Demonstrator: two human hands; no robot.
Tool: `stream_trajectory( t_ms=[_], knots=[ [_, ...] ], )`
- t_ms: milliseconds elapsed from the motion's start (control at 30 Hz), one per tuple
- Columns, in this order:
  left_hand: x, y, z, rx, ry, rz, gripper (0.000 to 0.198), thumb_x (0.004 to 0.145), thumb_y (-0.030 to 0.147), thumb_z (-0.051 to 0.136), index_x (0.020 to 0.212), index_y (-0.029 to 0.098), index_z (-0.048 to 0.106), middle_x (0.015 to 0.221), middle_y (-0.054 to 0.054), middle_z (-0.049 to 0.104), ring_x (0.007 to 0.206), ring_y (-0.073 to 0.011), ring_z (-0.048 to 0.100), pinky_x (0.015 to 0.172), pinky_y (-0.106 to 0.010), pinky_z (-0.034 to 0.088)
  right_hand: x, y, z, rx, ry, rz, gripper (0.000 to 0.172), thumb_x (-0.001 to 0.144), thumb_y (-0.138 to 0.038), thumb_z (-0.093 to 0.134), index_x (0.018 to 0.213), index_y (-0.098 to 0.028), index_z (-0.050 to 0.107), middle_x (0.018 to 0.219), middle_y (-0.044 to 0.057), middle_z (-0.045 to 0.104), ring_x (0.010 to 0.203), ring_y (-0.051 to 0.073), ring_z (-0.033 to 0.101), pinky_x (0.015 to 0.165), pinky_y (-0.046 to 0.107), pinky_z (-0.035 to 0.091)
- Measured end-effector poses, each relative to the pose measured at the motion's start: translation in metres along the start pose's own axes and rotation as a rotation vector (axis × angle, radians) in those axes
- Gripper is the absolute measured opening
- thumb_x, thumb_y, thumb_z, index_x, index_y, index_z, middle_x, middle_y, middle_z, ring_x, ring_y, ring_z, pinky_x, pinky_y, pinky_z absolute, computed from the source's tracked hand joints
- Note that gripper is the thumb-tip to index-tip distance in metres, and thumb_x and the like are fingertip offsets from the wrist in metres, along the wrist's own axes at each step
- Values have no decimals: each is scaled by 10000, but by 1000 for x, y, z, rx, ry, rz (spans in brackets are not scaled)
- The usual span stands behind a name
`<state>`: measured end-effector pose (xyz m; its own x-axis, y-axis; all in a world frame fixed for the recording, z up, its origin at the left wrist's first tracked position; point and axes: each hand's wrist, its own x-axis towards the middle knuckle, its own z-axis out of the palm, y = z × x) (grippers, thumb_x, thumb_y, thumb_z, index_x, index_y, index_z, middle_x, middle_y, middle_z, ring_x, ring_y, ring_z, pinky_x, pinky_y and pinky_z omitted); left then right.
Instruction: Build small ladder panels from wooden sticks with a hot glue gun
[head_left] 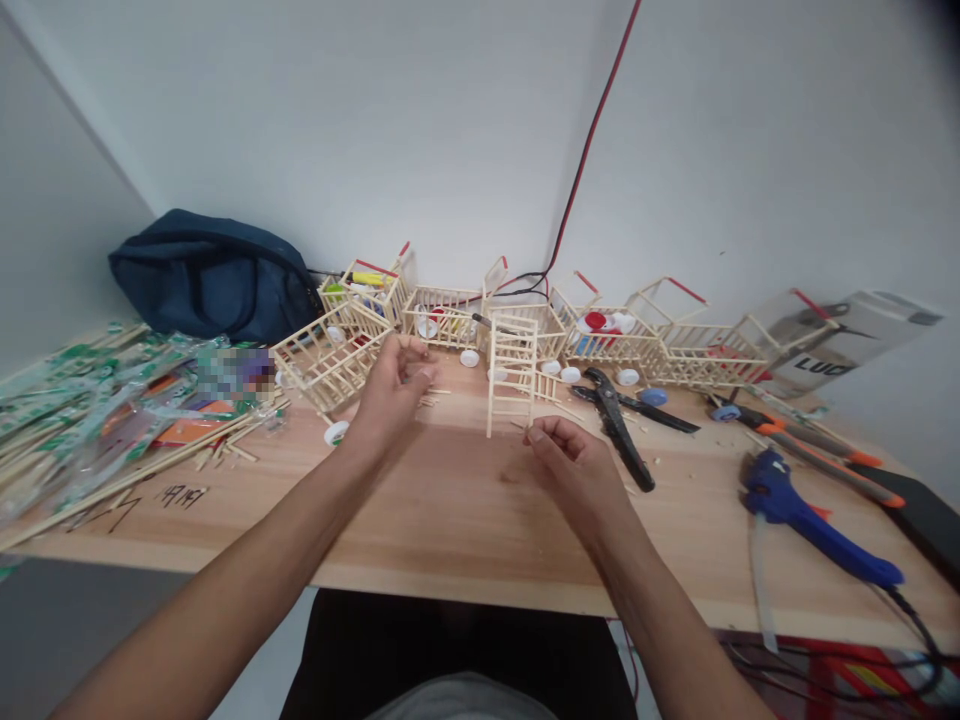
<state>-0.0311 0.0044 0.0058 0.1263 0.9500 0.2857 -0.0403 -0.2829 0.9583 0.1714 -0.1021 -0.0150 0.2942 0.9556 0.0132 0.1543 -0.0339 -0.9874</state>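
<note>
The right hand (574, 462) pinches the frame (513, 380) at its lower corner; the left hand (395, 385), loosely curled, seems empty. Probably light, stiff, brittle: grip the rails (491, 392).

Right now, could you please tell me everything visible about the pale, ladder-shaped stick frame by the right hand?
The pale, ladder-shaped stick frame looks wooden: two long, thin side rails joined by several crossbars, the rails running past the lowest one. The right hand has its fingers at the frame's lower right end. It appears in front of a row of pale stick baskets; whether it touches them or the tabletop cannot be told.
</note>
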Motion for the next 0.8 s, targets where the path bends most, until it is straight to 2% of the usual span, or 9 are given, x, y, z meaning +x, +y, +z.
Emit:
stream_trajectory(
  t_ms=[67,100,167,300,433,467,567,700,800],
  knots=[
    [0,2,-1,112,33,78,316,712,208,682,996,221,545,1100,-40,621,935,-166,590,781,-276,451,0,1,-1,-7,-1,-9,303,752,-486,668,748,-191,602,662,-14,552,595,120,436,559,247,328],
    [-1,4,-2,157,37,104,263,727,221,680,967,212,573,1107,-43,623,971,-178,586,813,-286,444,1,1,-1,-7,-1,-12,296,753,-479,669,749,-191,602,669,-13,553,605,121,440,567,247,332],
    [-3,9,-1,219,27,119,114,797,294,639,817,185,611,963,-38,652,916,-185,590,800,-288,430,1,2,-1,-4,3,-10,284,757,-466,669,751,-191,601,673,-14,548,614,121,439,575,246,332],
    [-7,15,2,278,22,88,367,888,424,529,636,171,615,613,6,541,635,-144,497,645,-270,380,1,3,-1,-6,9,-9,276,754,-460,670,751,-193,603,670,-17,538,610,118,430,568,244,324],
    [-4,10,3,196,18,151,128,825,311,624,843,186,601,848,-1,613,738,-139,547,684,-251,411,2,4,-1,-29,7,-15,281,757,-474,658,760,-198,605,679,-10,548,622,129,454,572,249,339],
    [-3,8,2,168,19,155,145,795,276,654,890,194,582,911,-4,622,770,-139,563,702,-249,422,2,5,-2,-34,6,-22,281,758,-475,655,761,-198,606,692,-4,558,638,136,470,584,253,351],
    [-1,6,1,137,9,116,126,805,277,650,825,189,562,834,-2,634,741,-134,572,707,-246,423,2,6,-2,-51,-3,-36,271,763,-464,653,768,-196,611,719,12,581,671,148,495,609,259,370],
    [-4,6,0,180,3,99,351,921,385,506,637,182,549,618,5,571,625,-126,513,680,-251,404,3,6,-1,-70,0,-48,266,766,-459,649,770,-195,618,706,16,582,663,151,495,600,260,374],
    [-5,6,1,152,-1,97,393,937,411,473,619,186,528,569,9,553,610,-129,517,688,-254,418,2,5,-1,-82,1,-57,264,761,-459,647,758,-197,617,703,17,591,658,154,505,603,265,382]
  ],
)
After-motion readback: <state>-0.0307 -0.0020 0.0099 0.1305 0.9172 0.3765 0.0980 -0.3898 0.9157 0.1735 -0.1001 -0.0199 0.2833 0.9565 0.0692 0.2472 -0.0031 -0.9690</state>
